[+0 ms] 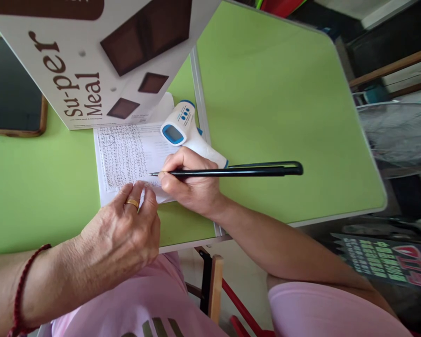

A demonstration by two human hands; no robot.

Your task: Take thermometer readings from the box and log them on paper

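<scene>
My right hand (191, 182) is closed in a pinch around a slim black pen (245, 172). The pen's tip touches or hovers just over a sheet of paper (126, 154) covered in small handwritten rows. On the sheet's near edge rest the bent fingertips of my left hand (126, 224), slightly apart; its thumb is hidden. A gold ring and a red braided bracelet are on that hand and wrist. Right behind my right hand lies a white and blue infrared thermometer (187, 128), over part of the paper. A white box (91, 61) marked "Su-per Meal" stands at the paper's far edge.
A phone (16, 89) in a brown case lies left of the box. The green table (284, 107) has a seam beside the thermometer and a pale rim. Beyond its right edge are a fan-like wire guard (400, 135) and a dark printed sign (386, 260).
</scene>
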